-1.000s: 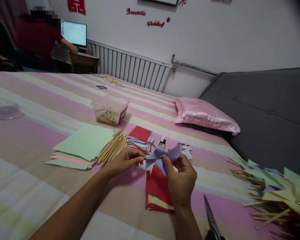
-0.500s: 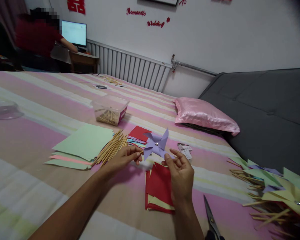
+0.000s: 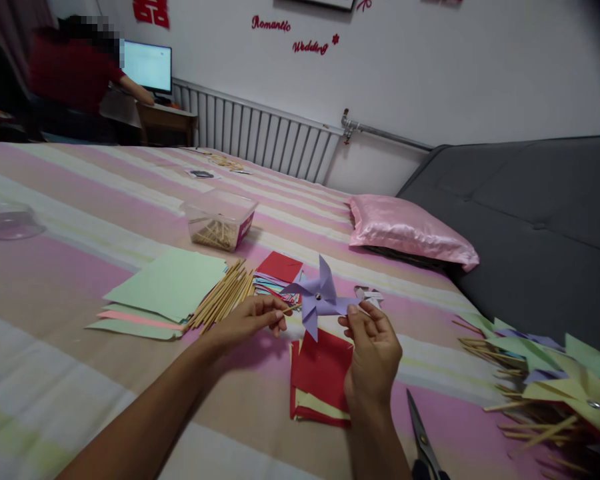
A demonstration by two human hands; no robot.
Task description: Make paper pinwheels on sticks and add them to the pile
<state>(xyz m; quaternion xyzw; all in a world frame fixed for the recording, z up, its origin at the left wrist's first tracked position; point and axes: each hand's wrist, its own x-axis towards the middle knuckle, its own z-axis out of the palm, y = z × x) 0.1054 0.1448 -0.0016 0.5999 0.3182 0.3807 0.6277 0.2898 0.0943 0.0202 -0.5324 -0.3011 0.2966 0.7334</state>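
Note:
A purple paper pinwheel (image 3: 319, 297) with a shiny pin at its centre is held up between my hands. My left hand (image 3: 260, 313) is closed on its thin wooden stick (image 3: 293, 308). With thumb and fingers, my right hand (image 3: 373, 337) pinches the tip of the blade that points right. Below the pinwheel lies a stack of red and yellow paper squares (image 3: 323, 373), partly covered by my right wrist. Wooden sticks (image 3: 225, 293) lie in a bundle beside my left hand, and another pile of coloured squares (image 3: 279, 268) sits just behind the pinwheel.
Pale green sheets (image 3: 167, 283) lie at left, with a clear plastic box (image 3: 220, 220) of small pieces behind. Scissors (image 3: 423, 437) rest at front right, near a heap of pinwheels (image 3: 555, 383). A pink pillow (image 3: 410, 230) lies further back. A person (image 3: 75, 80) sits at a monitor.
The pinwheel's blades have turned. My right hand has moved slightly right and up, and now pinches a blade tip. My left hand keeps its hold on the stick.

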